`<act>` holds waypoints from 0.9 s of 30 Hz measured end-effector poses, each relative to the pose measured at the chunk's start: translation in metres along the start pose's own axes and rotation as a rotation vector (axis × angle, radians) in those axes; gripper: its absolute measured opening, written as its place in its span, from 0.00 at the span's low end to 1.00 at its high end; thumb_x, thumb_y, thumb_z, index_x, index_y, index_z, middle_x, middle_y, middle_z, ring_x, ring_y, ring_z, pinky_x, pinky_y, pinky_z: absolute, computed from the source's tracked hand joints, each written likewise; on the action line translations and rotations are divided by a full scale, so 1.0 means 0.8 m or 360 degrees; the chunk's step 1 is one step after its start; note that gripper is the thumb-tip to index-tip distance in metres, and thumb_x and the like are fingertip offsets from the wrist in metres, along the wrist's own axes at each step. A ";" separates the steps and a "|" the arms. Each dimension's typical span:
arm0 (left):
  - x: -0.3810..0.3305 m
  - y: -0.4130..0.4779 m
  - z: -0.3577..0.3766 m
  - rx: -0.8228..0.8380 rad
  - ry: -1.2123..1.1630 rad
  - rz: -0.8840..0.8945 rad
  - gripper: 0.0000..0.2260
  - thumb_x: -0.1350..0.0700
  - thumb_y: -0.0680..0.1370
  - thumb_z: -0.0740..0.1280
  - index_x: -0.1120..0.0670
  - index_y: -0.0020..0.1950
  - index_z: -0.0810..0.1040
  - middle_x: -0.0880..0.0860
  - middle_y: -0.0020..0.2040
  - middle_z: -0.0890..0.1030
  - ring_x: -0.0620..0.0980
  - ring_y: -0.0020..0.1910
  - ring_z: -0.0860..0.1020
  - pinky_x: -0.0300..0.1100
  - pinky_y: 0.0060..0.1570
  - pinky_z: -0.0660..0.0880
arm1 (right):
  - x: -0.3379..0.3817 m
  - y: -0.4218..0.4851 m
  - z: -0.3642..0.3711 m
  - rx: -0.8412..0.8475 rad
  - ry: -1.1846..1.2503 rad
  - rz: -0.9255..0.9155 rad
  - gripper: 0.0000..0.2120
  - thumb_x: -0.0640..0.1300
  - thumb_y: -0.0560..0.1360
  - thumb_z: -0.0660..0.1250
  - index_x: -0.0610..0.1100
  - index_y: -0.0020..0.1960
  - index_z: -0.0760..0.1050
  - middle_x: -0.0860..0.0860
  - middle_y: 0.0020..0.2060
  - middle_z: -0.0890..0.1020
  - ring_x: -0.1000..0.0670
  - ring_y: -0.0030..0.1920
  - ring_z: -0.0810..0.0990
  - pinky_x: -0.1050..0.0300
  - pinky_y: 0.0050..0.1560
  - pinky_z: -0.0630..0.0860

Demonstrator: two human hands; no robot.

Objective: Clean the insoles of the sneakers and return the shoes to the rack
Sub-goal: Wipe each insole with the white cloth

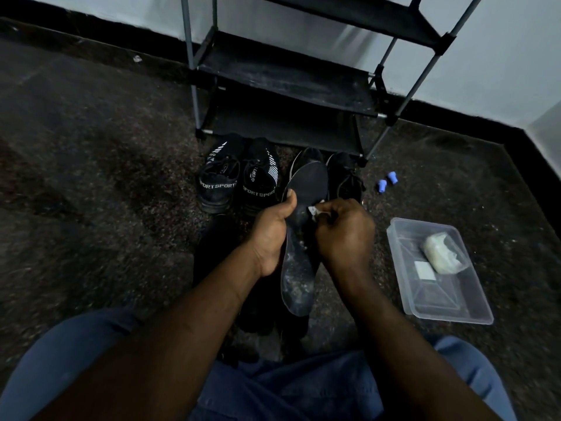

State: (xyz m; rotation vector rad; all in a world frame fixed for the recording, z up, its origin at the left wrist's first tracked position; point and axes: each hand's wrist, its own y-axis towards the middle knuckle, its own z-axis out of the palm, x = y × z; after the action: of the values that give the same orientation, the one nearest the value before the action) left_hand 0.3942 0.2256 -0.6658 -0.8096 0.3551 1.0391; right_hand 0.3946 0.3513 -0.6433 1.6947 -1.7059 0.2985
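Note:
My left hand (pixel 274 229) grips a dark insole (pixel 299 268) by its left edge, thumb on top. The insole's lower half shows pale dust marks. My right hand (pixel 343 229) pinches a small white wipe (pixel 314 211) against the insole's middle. Behind them, a pair of black sneakers with white "SPORT" lettering (pixel 239 177) stands on the floor, and a second black pair (pixel 340 174) sits to its right, partly hidden by the insole. The black shoe rack (pixel 285 86) stands against the wall with bare shelves.
A clear plastic container (pixel 440 271) with a pale bundle and a small white square lies on the carpet at my right. Two small blue caps (pixel 386 181) lie near the rack's right foot. Dark items lie on the floor under my hands.

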 end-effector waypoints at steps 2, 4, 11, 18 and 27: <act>0.000 0.002 -0.001 -0.0016 0.0004 0.0008 0.27 0.39 0.84 0.59 0.57 0.72 0.77 0.61 0.67 0.80 0.61 0.68 0.78 0.55 0.69 0.73 | 0.005 0.000 0.002 0.0000 -0.0012 0.0068 0.10 0.36 0.72 0.71 0.48 0.47 0.86 0.49 0.47 0.84 0.48 0.46 0.83 0.62 0.46 0.72; 0.000 0.003 -0.004 -0.0045 0.0004 0.0031 0.28 0.38 0.83 0.60 0.58 0.71 0.77 0.62 0.67 0.80 0.61 0.68 0.77 0.56 0.70 0.72 | 0.017 -0.012 0.007 0.0076 0.0035 0.0017 0.09 0.37 0.72 0.72 0.48 0.48 0.86 0.50 0.47 0.85 0.50 0.46 0.83 0.62 0.46 0.73; 0.006 0.004 -0.001 -0.0086 0.0060 -0.0005 0.27 0.37 0.82 0.60 0.56 0.69 0.79 0.61 0.65 0.82 0.60 0.65 0.80 0.55 0.66 0.75 | 0.011 0.008 0.012 -0.0003 0.0033 0.0059 0.10 0.38 0.73 0.70 0.49 0.48 0.87 0.49 0.48 0.85 0.49 0.47 0.83 0.62 0.49 0.75; -0.003 0.003 -0.005 -0.0135 0.0093 0.0086 0.28 0.36 0.82 0.59 0.58 0.66 0.81 0.61 0.61 0.83 0.59 0.62 0.82 0.53 0.65 0.76 | 0.029 -0.010 0.013 0.0138 0.0106 -0.0174 0.11 0.35 0.70 0.72 0.48 0.48 0.87 0.50 0.45 0.85 0.53 0.44 0.81 0.68 0.45 0.70; 0.011 0.009 -0.002 -0.0049 0.0079 -0.0004 0.30 0.35 0.83 0.57 0.57 0.70 0.78 0.61 0.64 0.82 0.59 0.64 0.80 0.53 0.66 0.75 | 0.014 0.009 0.007 0.0032 0.0027 0.0080 0.07 0.41 0.74 0.72 0.49 0.48 0.87 0.49 0.47 0.86 0.50 0.45 0.84 0.64 0.42 0.70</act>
State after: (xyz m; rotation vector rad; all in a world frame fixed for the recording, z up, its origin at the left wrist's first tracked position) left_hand 0.3926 0.2321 -0.6751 -0.8646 0.3812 1.0254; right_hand 0.3872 0.3401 -0.6382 1.6610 -1.7403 0.3533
